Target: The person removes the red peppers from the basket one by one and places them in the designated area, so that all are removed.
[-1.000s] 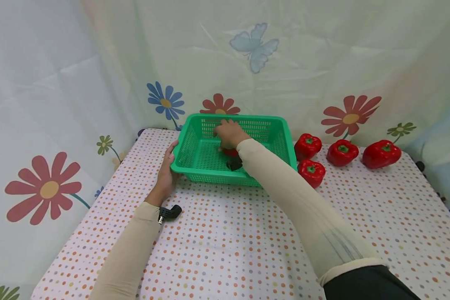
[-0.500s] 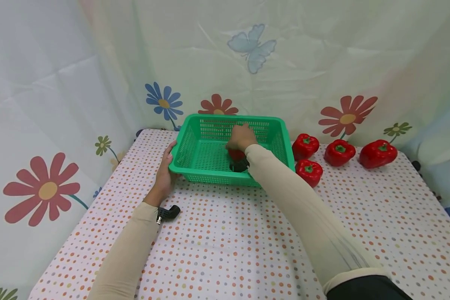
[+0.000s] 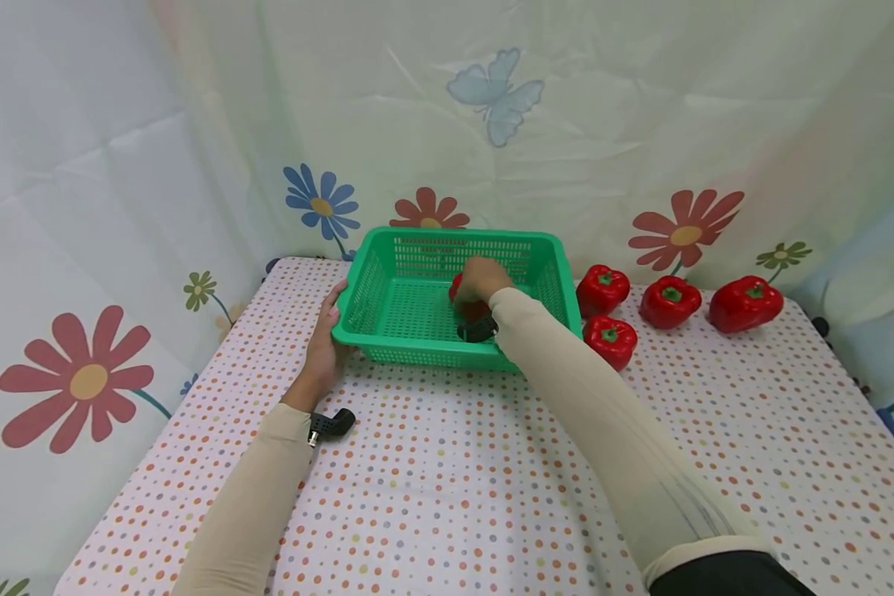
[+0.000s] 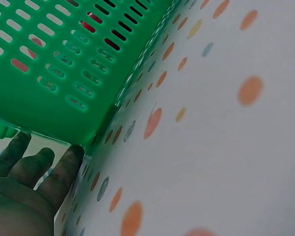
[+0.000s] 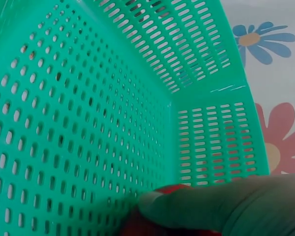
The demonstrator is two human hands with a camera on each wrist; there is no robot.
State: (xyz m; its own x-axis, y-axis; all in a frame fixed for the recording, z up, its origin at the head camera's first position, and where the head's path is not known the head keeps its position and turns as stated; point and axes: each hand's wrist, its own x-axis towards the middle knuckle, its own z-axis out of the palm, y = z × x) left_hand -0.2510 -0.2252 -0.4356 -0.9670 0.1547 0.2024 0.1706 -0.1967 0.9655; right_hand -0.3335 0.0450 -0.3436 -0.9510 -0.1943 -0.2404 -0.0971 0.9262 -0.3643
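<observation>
A green plastic basket (image 3: 425,343) with slotted walls stands on the dotted tablecloth. My right hand (image 3: 481,281) reaches down inside its right half and holds a red bell pepper (image 3: 454,287), mostly hidden under the palm. In the right wrist view the thumb (image 5: 187,209) lies against the red pepper (image 5: 137,223) low above the perforated floor. My left hand (image 3: 324,343) rests along the basket's left outer side. Up close in the left wrist view, its fairly straight fingers (image 4: 64,172) touch the outside of the green wall (image 4: 49,108).
Several red bell peppers stand right of the basket: one by its back right side (image 3: 603,290), one nearer (image 3: 611,341), and others farther right, such as this pepper (image 3: 670,302) and the rightmost pepper (image 3: 746,304). A floral curtain (image 3: 566,165) hangs behind the table.
My right hand has moved right and lower inside the basket with the bell pepper. The left hand stays at the basket's left side. The view has shifted slightly.
</observation>
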